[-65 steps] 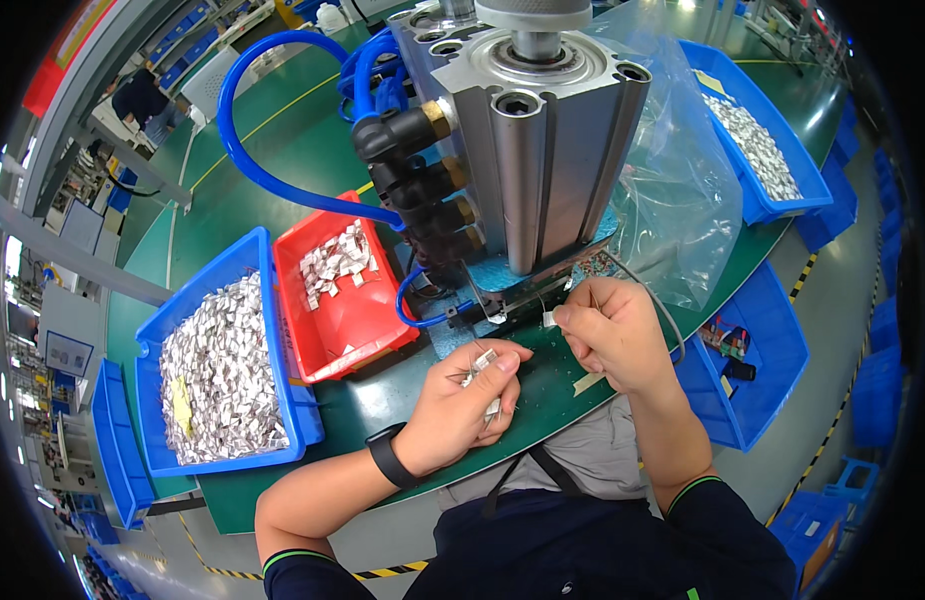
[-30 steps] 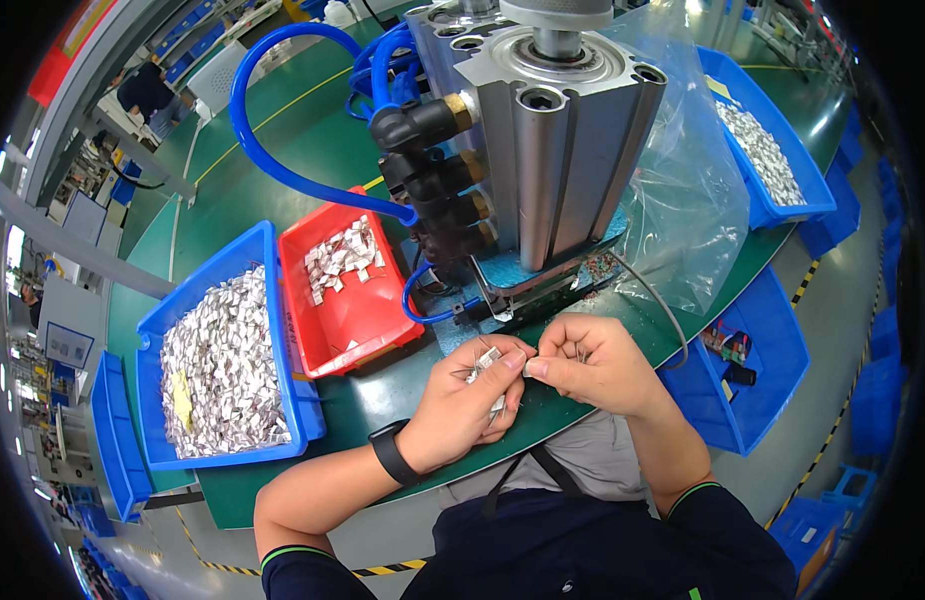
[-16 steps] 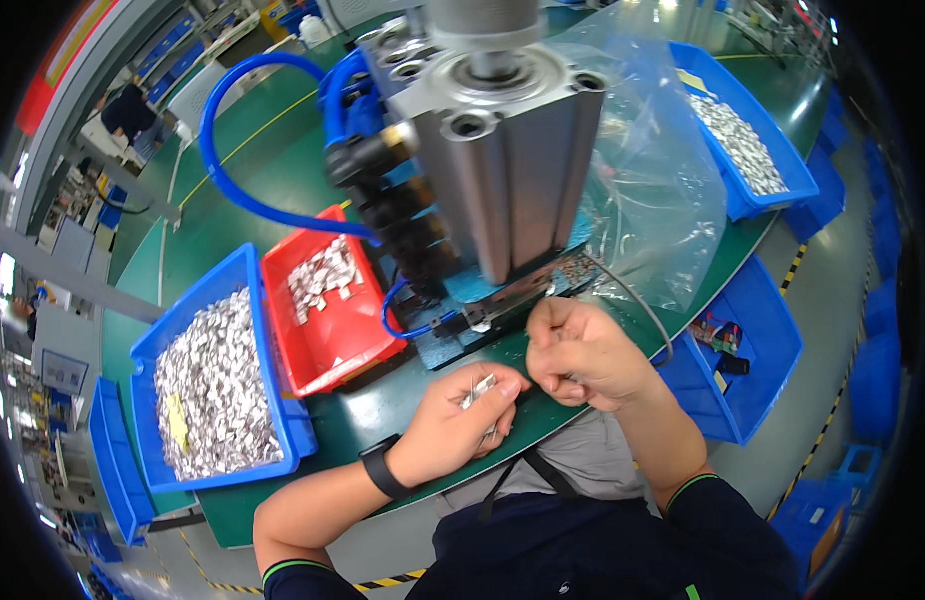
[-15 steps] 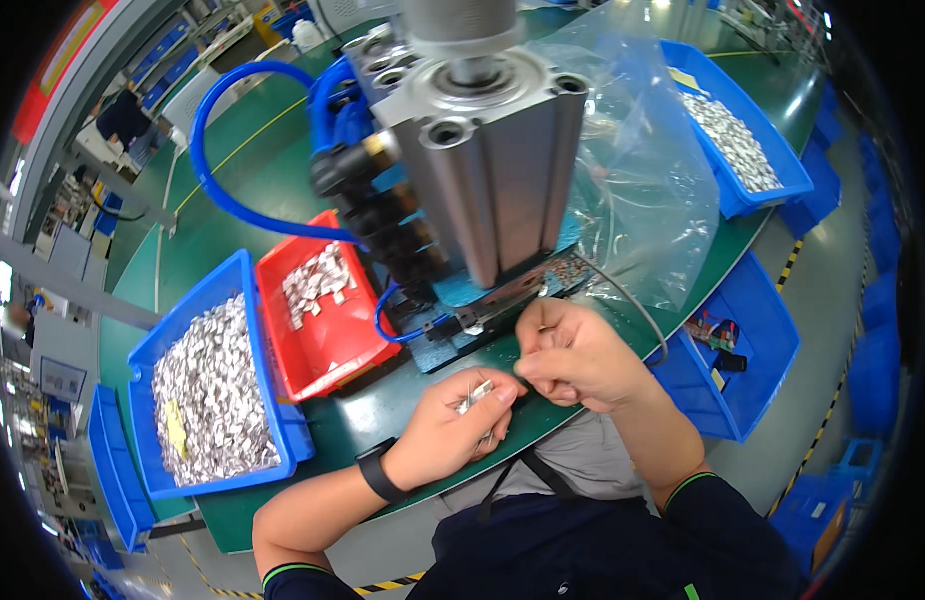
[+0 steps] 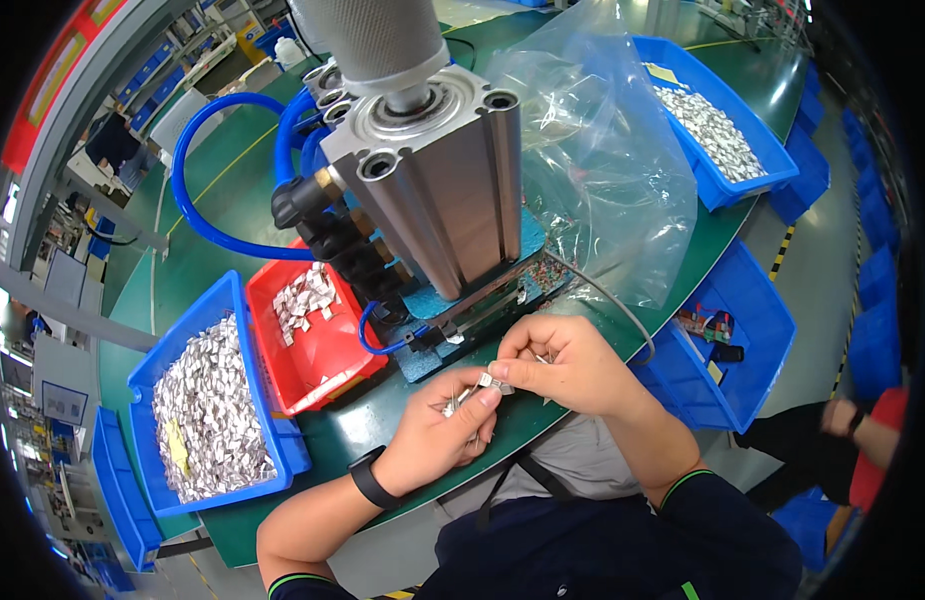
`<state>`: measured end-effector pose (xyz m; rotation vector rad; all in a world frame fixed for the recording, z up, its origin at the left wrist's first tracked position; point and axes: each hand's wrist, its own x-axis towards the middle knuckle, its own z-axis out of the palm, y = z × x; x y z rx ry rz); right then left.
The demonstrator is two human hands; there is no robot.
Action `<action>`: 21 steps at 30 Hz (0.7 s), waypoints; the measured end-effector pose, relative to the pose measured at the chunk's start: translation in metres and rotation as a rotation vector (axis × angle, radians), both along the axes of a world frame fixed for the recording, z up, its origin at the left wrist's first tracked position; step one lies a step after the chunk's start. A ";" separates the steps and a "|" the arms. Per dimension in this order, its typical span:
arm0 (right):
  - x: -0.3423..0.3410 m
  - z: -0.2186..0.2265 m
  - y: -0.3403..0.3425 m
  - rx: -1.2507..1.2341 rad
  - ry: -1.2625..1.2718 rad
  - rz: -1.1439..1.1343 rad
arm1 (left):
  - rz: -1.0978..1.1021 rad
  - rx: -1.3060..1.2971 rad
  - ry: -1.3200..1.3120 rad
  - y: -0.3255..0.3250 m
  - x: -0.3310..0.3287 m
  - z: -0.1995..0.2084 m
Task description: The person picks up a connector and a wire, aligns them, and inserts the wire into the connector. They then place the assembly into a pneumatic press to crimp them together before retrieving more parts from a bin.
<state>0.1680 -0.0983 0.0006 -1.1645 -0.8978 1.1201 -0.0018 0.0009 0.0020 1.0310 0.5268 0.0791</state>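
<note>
My left hand [image 5: 440,432] and my right hand [image 5: 562,362] meet at the front edge of the green table [image 5: 342,435], just in front of the press. Both pinch small silver metal parts [image 5: 497,379] between their fingertips; the left hand also holds a few more parts in its fingers. A black watch sits on my left wrist. Directly behind the hands stands a grey pneumatic press [image 5: 437,190] with blue hoses [image 5: 197,205] on a blue base.
A red bin [image 5: 327,345] with some metal parts and a blue bin [image 5: 207,405] full of them stand at the left. A clear plastic bag [image 5: 597,170] and another blue bin [image 5: 717,130] lie at the right. Another person [image 5: 862,440] sits at the right edge.
My right hand came back from the press base toward my left hand, and both now meet over the small part. The view has tilted, so the press looms larger.
</note>
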 end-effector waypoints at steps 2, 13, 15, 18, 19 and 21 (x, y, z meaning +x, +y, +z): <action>-0.002 -0.001 0.000 0.008 0.057 0.017 | 0.021 -0.034 -0.004 0.002 -0.001 -0.004; -0.008 -0.001 -0.002 -0.169 0.139 -0.021 | 0.161 -0.192 -0.026 0.004 0.002 0.000; -0.006 0.000 -0.003 -0.163 0.098 -0.054 | 0.154 -0.186 -0.028 0.005 0.000 -0.001; -0.005 0.001 -0.006 -0.077 -0.081 -0.093 | 0.135 -0.157 -0.032 0.006 0.001 -0.002; -0.006 0.001 -0.006 -0.079 -0.081 -0.088 | 0.123 -0.132 -0.033 0.007 0.002 -0.001; -0.009 0.000 -0.007 -0.128 -0.220 -0.036 | 0.135 -0.136 -0.044 0.006 0.003 0.001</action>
